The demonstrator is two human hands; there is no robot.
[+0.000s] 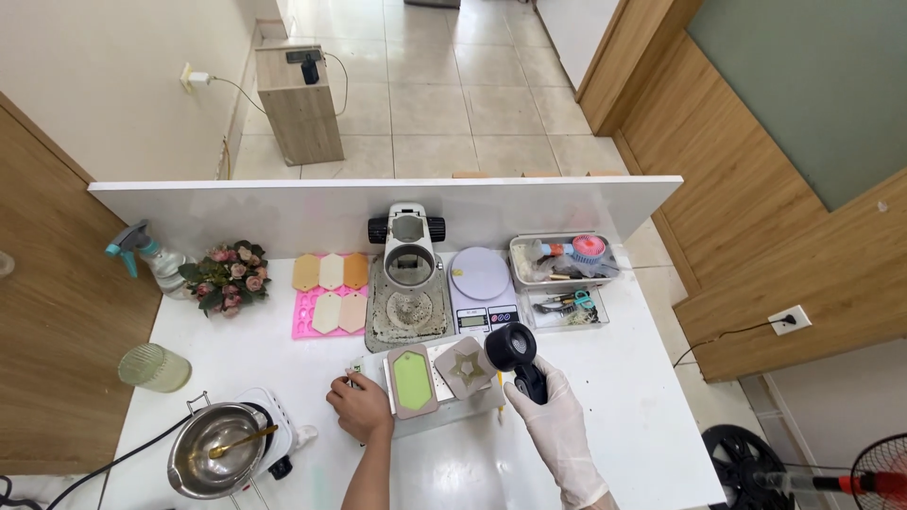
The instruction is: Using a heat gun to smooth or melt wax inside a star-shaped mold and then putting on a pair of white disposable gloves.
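Observation:
My right hand (556,416), in a white glove, grips a black heat gun (516,353) whose round muzzle points at a grey mould with a star-shaped cavity (463,366). Beside it lies a grey mould filled with green wax (412,380); both rest on a clear tray (444,408). My bare left hand (361,406) rests on the white table at the tray's left edge, fingers curled by a small white object (356,369).
Behind stand a press machine (408,274), a digital scale (480,283), clear boxes of tools (563,274), and a pink mat with hexagonal pieces (329,295). At left are flowers (227,276), a spray bottle (149,255), a glass (155,368) and a metal pot on a hotplate (219,453).

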